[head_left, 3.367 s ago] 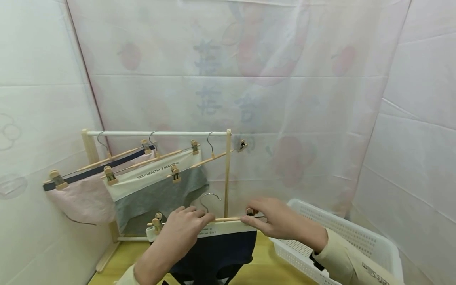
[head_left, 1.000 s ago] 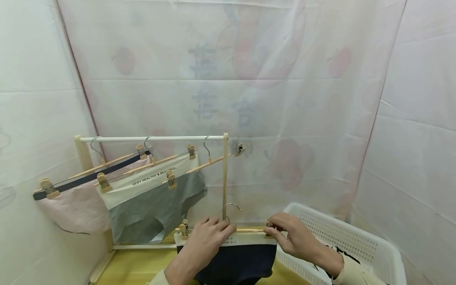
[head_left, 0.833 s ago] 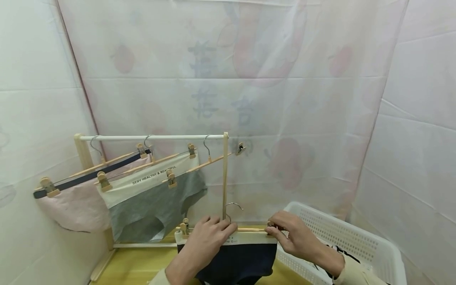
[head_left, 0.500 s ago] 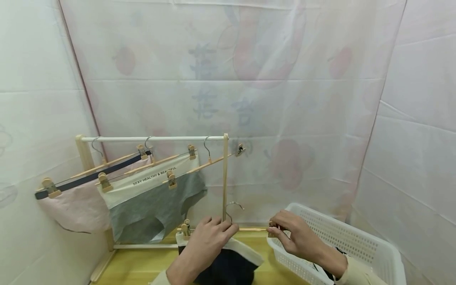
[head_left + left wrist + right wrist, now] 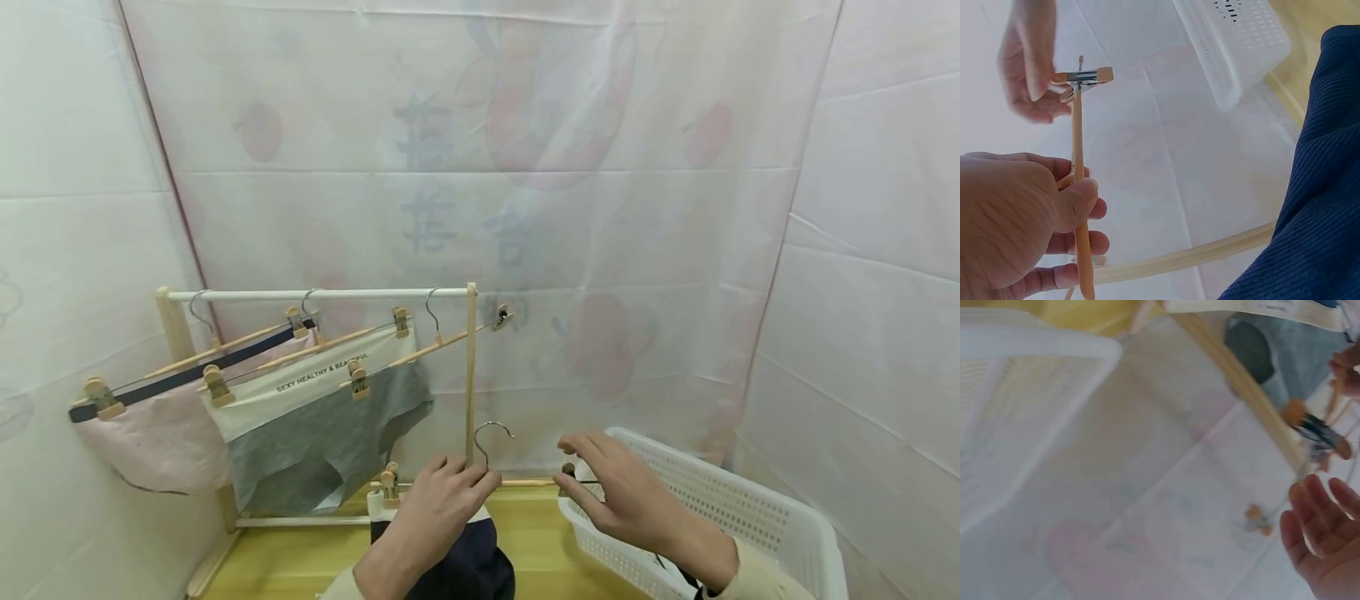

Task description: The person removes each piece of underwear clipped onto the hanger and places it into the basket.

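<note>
My left hand (image 5: 438,521) grips the wooden bar of a clip hanger (image 5: 528,483) just below its metal hook, thumb and fingers round the bar in the left wrist view. Navy underpants (image 5: 472,562) with a white waistband hang from the hanger's left clip (image 5: 390,482), their right side drooping free behind the left hand. Nothing is pinched in the right clip (image 5: 1088,77). Beside that clip my right hand (image 5: 622,492) has its fingers spread, and in the right wrist view the fingertips (image 5: 1313,484) are apart from it.
To the left stands a wooden rack with a white rail (image 5: 375,294). Pink underpants (image 5: 161,446) and grey ones (image 5: 322,450) hang there on clip hangers. A white perforated basket (image 5: 806,533) is at the right on the yellow table (image 5: 540,542).
The underpants' right side has come out of the right clip and dropped to the left. My right hand's fingers have let go of that clip and spread. The left hand keeps its grip.
</note>
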`<state>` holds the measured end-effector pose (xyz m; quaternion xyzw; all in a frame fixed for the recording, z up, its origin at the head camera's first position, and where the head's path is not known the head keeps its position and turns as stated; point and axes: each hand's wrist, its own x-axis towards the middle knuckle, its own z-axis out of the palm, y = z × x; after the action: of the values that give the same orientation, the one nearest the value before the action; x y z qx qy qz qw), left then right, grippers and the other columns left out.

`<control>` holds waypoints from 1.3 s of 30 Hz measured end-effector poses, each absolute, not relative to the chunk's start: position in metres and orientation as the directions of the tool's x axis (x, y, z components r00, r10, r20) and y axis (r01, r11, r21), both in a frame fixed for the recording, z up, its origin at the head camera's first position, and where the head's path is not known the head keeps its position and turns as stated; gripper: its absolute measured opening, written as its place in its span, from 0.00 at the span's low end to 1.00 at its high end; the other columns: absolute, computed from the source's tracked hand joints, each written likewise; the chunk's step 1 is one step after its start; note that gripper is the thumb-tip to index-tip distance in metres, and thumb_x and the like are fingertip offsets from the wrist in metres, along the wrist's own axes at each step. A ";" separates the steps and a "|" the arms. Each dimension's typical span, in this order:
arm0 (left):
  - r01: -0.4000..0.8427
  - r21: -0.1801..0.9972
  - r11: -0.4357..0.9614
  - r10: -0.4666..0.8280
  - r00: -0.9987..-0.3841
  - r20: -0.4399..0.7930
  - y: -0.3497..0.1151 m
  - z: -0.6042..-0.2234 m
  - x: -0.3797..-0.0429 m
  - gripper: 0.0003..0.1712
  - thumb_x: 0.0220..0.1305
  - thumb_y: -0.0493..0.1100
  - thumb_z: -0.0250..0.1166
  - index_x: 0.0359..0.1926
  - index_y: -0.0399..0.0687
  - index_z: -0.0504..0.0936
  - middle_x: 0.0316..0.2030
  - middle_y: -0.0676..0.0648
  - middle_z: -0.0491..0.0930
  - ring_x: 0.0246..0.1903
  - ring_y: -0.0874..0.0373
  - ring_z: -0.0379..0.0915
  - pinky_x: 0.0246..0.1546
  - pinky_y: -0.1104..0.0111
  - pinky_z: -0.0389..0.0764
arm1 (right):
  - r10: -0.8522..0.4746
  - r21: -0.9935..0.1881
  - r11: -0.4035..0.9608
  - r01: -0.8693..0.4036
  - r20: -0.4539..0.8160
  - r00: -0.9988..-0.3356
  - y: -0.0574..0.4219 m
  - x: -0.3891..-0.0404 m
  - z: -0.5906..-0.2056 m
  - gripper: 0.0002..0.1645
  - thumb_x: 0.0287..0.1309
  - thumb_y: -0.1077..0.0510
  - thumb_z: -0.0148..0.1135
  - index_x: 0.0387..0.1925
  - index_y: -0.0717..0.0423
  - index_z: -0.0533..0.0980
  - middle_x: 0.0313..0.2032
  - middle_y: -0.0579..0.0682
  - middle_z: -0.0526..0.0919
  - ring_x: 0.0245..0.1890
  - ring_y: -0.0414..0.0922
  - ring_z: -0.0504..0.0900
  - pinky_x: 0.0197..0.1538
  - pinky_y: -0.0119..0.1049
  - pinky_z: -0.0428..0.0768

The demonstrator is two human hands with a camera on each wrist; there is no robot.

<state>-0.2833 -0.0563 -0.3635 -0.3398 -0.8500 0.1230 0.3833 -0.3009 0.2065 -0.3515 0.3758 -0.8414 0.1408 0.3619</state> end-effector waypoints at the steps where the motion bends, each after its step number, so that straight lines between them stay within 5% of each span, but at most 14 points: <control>1: 0.479 -0.472 0.740 0.671 -0.480 0.565 -0.056 -0.364 -0.283 0.12 0.55 0.44 0.62 0.39 0.62 0.70 0.31 0.63 0.76 0.26 0.64 0.68 0.26 0.72 0.63 | -0.532 0.055 0.689 -0.723 0.715 -0.453 0.204 -0.299 -0.348 0.21 0.53 0.47 0.61 0.50 0.40 0.70 0.41 0.31 0.74 0.38 0.28 0.72 0.38 0.28 0.74; 11: 0.444 -0.500 0.743 0.669 -0.516 0.536 -0.054 -0.366 -0.280 0.13 0.56 0.45 0.61 0.39 0.58 0.65 0.23 0.60 0.70 0.22 0.62 0.62 0.25 0.72 0.59 | -0.592 0.100 0.665 -0.740 0.675 -0.440 0.166 -0.285 -0.339 0.15 0.55 0.56 0.59 0.46 0.47 0.73 0.40 0.39 0.78 0.39 0.34 0.75 0.36 0.28 0.76; 17: 0.441 -0.495 0.748 0.663 -0.509 0.549 -0.050 -0.365 -0.278 0.14 0.56 0.47 0.62 0.42 0.58 0.66 0.26 0.61 0.73 0.24 0.62 0.65 0.27 0.71 0.62 | -0.634 0.054 0.666 -0.744 0.566 -0.526 0.151 -0.284 -0.348 0.13 0.58 0.56 0.55 0.47 0.48 0.72 0.41 0.42 0.78 0.42 0.38 0.76 0.41 0.32 0.76; 23: 0.458 -0.490 0.741 0.671 -0.488 0.558 -0.045 -0.364 -0.276 0.13 0.57 0.47 0.61 0.40 0.59 0.66 0.25 0.62 0.71 0.23 0.63 0.63 0.27 0.72 0.60 | -0.615 0.004 0.690 -0.724 0.532 -0.582 0.139 -0.284 -0.356 0.08 0.63 0.50 0.48 0.34 0.45 0.73 0.26 0.36 0.72 0.27 0.33 0.69 0.30 0.24 0.67; 28: 0.468 -0.488 0.737 0.676 -0.488 0.553 -0.046 -0.364 -0.274 0.11 0.57 0.47 0.60 0.38 0.57 0.66 0.25 0.60 0.69 0.22 0.63 0.60 0.27 0.73 0.60 | -0.593 -0.204 0.633 -0.746 0.491 -0.638 0.135 -0.286 -0.360 0.12 0.64 0.45 0.42 0.32 0.37 0.72 0.19 0.33 0.68 0.19 0.27 0.64 0.25 0.21 0.64; 32: 0.461 -0.500 0.733 0.680 -0.494 0.542 -0.047 -0.365 -0.273 0.09 0.59 0.47 0.58 0.38 0.57 0.66 0.24 0.58 0.67 0.21 0.62 0.58 0.27 0.73 0.60 | -0.576 -0.283 0.604 -0.745 0.490 -0.654 0.135 -0.287 -0.360 0.11 0.63 0.45 0.43 0.33 0.33 0.74 0.21 0.32 0.72 0.19 0.26 0.66 0.24 0.21 0.66; 39: 0.499 -0.431 0.752 0.653 -0.470 0.594 -0.049 -0.360 -0.272 0.14 0.55 0.49 0.63 0.39 0.56 0.67 0.26 0.60 0.69 0.25 0.62 0.57 0.30 0.73 0.60 | -0.553 -0.234 0.621 -0.748 0.545 -0.630 0.139 -0.287 -0.359 0.08 0.61 0.53 0.52 0.35 0.38 0.78 0.25 0.33 0.78 0.21 0.24 0.68 0.25 0.20 0.67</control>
<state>-0.2725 -0.0488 -0.3603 -0.3382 -0.8516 0.0991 0.3881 -0.2872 0.1391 -0.3587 0.3722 -0.8741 0.2258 0.2154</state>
